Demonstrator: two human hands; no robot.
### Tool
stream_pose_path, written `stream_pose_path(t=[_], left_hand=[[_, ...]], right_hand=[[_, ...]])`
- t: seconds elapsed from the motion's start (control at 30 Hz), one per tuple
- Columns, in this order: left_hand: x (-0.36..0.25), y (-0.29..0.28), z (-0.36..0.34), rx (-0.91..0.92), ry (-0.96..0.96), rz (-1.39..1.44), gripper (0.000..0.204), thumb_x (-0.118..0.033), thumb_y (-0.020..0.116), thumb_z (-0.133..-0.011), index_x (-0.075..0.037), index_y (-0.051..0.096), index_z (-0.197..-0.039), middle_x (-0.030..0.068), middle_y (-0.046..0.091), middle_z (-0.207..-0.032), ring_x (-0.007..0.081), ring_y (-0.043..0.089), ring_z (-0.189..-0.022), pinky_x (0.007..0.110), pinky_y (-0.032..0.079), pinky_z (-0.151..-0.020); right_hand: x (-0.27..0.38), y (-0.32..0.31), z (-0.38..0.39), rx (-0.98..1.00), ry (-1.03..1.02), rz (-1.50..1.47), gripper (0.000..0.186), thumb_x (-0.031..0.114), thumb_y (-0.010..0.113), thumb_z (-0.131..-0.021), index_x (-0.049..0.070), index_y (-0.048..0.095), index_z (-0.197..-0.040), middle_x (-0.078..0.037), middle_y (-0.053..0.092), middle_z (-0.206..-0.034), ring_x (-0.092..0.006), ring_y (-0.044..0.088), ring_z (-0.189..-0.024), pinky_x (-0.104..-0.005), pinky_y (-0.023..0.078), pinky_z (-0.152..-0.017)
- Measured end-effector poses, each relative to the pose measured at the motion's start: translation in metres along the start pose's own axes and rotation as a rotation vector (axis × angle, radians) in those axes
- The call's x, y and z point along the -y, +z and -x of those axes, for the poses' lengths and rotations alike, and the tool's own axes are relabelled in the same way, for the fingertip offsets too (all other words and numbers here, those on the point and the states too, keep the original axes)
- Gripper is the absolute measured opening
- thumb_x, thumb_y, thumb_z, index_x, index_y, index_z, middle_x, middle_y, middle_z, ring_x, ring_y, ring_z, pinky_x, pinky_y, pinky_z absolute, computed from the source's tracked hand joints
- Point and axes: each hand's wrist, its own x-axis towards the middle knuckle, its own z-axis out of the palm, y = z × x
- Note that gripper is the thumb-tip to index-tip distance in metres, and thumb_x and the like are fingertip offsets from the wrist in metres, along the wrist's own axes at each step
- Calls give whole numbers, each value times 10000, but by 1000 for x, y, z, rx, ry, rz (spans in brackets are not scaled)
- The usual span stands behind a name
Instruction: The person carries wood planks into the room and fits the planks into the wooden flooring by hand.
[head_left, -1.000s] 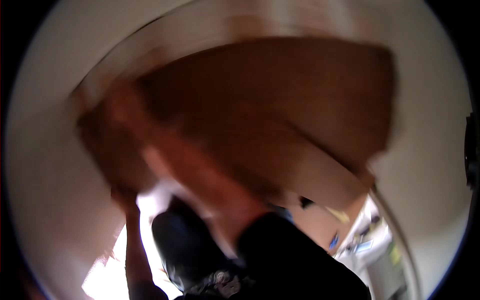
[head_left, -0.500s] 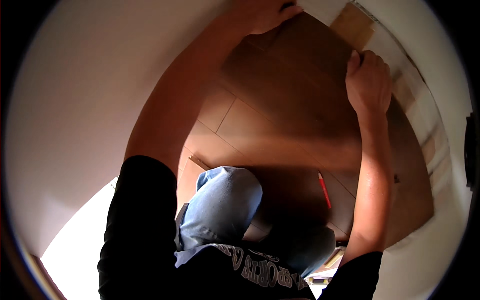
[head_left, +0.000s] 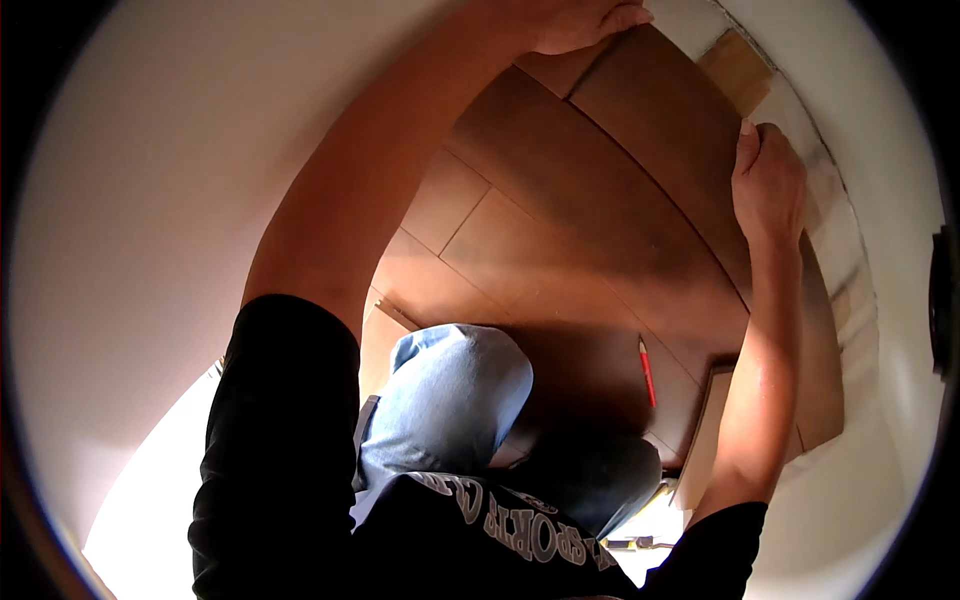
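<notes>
A long brown floor plank [head_left: 660, 130] lies along the right-hand wall, with a dark seam between it and the laid boards. At its far end is my left hand [head_left: 585, 24], closed at the plank's edge with the thumb stretched along it; the upper frame edge cuts off part of this hand. Farther down the wall-side edge, my right hand [head_left: 770, 185] has its fingers curled over the plank and its thumb up. A red pencil [head_left: 647, 372] rests on the laid brown flooring [head_left: 560, 270], left of my right forearm.
Pale walls [head_left: 150, 250] close in on both sides. Between plank and right wall runs a light strip of subfloor with a tan wood piece [head_left: 738, 72]. Another board [head_left: 708, 425] lies under my right forearm. A short wood strip [head_left: 396, 314] sits beside my knee [head_left: 460, 390].
The plank has shifted and settled lower, so the seam beside it now shows. Both hands have moved slightly right with it. The board under my right forearm has come into sight.
</notes>
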Motion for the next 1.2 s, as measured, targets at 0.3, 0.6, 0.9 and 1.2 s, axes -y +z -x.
stream_pose_path(t=[0.3,0.6,0.9,1.2], left_hand=[[-18,-28,-25,118,-206,-229,535,-400,355,-1121,6,559,-1403,276,600,-1399,431,581,-1295,525,452,-1124],[-7,11,-15,39,-158,-309,653,-404,351,-1123,42,324,-1600,287,374,-1627,446,398,-1488,503,404,-1206],[-3,21,-10,81,-245,-3,444,-344,452,-1109,34,603,-1288,288,369,-1626,468,318,-1524,505,326,-1255],[2,44,1,-277,-96,-43,395,-285,531,-1076,41,644,-1268,231,329,-1670,457,290,-1539,516,288,-1267]], right_hand=[[9,-25,-13,228,240,-47,502,488,306,-1125,104,629,-1141,-245,737,-1016,-509,677,-953,-601,543,-809],[9,-11,-11,306,223,-59,497,475,305,-1130,97,626,-1100,-241,743,-967,-506,686,-930,-607,546,-809],[9,6,-7,169,217,-91,474,445,394,-1122,53,642,-1024,-259,729,-946,-506,682,-887,-592,542,-775],[22,11,-2,30,177,32,404,351,472,-1102,17,676,-1000,-200,674,-1023,-428,638,-973,-537,522,-850]])
